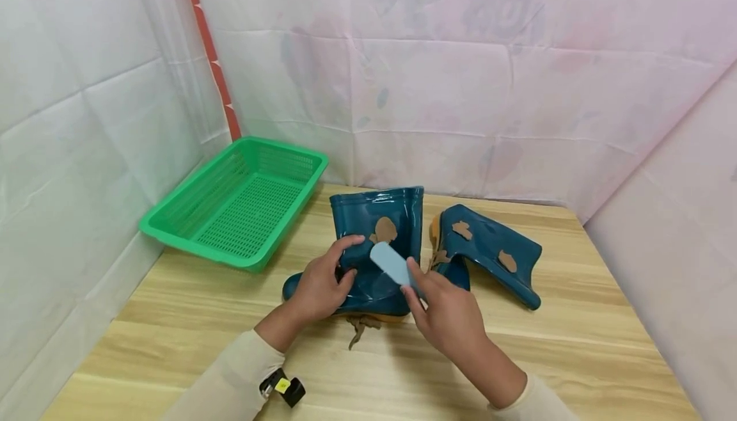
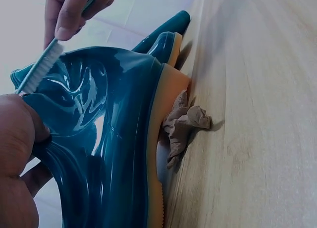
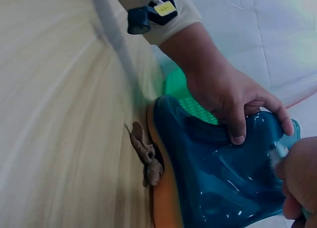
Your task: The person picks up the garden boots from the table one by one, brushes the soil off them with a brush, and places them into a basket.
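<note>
The left hand (image 1: pixel 319 288) clamps a boot (image 1: pixel 374 293) on the table (image 1: pixel 581 350), thumb and fingers closed on it; the right hand (image 1: pixel 451 312) pinches a brush (image 1: pixel 389 262) over it. From this boot, in the head view: brown lump (image 1: pixel 361 326) at 6 o'clock, second boot (image 1: pixel 489 242) at 3, basket (image 1: pixel 247 213) at 10.

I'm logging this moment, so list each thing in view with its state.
Near boot: sole down, brown patch on it
Other boot: lying over, brown patches on it
Brush: held, bristles toward near boot
Left hand: gripping near boot
Right hand: holding brush
Green basket: upright, open-topped
Brown lump: misshapen, beside near boot's sole
</note>
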### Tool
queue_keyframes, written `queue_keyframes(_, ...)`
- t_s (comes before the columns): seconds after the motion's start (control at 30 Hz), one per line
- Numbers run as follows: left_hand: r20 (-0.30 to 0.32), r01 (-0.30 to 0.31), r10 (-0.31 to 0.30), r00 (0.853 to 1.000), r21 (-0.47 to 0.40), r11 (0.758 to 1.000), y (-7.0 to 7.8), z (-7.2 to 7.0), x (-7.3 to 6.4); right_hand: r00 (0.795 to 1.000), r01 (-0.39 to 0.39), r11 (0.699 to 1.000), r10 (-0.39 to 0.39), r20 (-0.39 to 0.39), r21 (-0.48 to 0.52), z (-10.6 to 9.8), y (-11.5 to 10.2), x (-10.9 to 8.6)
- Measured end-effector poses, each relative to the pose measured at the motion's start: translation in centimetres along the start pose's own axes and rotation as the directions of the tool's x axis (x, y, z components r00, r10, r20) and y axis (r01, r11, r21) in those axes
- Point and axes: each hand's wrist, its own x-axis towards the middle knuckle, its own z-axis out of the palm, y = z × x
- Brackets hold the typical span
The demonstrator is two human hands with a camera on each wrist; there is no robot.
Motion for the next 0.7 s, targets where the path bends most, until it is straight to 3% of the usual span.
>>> queue_keyframes(0.1, 0.006, 0.021, -0.021, 1.0, -0.014, 1.0, 0.0, 0.0, 0.0, 1.0, 0.022, 0.999, -0.022, -0.013, 0.025, -0.3, 0.0, -0.2)
queue_keyframes(0.27, 0.016, 0.015, -0.015, 1.0, -0.011, 1.0, -0.1, 0.1, -0.1, 0.989, -0.002, 0.999, 0.007, -0.149, 0.032, -0.8, 0.4, 0.8)
queue_keyframes(0.47, 0.017, 0.011, -0.011, 1.0, -0.01, 1.0, -0.1, 0.3, -0.4, 0.998, -0.038, 0.999, 0.038, -0.05, -0.001, 0.2, 0.2, 0.4)
queue_keyframes(0.7, 0.011, 0.002, -0.002, 1.0, -0.009, 1.0, 0.0, 0.2, -0.2, 0.998, -0.041, 0.998, 0.043, -0.054, 0.038, 0.3, -0.1, -0.6)
